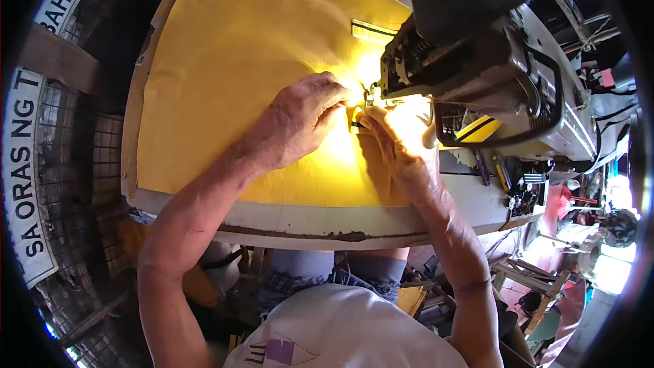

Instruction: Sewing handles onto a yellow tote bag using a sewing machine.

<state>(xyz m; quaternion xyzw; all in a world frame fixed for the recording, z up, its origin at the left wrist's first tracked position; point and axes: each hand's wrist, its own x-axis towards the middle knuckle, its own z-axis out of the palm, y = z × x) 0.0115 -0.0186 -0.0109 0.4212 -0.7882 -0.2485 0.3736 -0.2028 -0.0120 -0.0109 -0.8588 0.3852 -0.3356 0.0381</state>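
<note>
A large sheet of yellow material (225, 75) lies spread under the head of a sewing machine (449, 61). My left hand (293, 123) rests on the sheet just left of the needle, its thumb and fingers pinched together. Glare hides what is between those fingertips. My right hand (405, 140) is closed in front of the presser foot (371, 94), its fingertips on a short yellow strip (357, 121) with a dark stripe. Farther back on the sheet lies a similar striped piece (373, 31). The machine's lamp washes out the spot around the needle.
The pale worktable (313, 221) has a chipped front edge. Pens and small tools (507, 176) sit at its right, below the machine. A striped yellow length (479, 129) shows behind the machine's wire guard (558, 109). Wire mesh and lettered signs (30, 177) stand at left.
</note>
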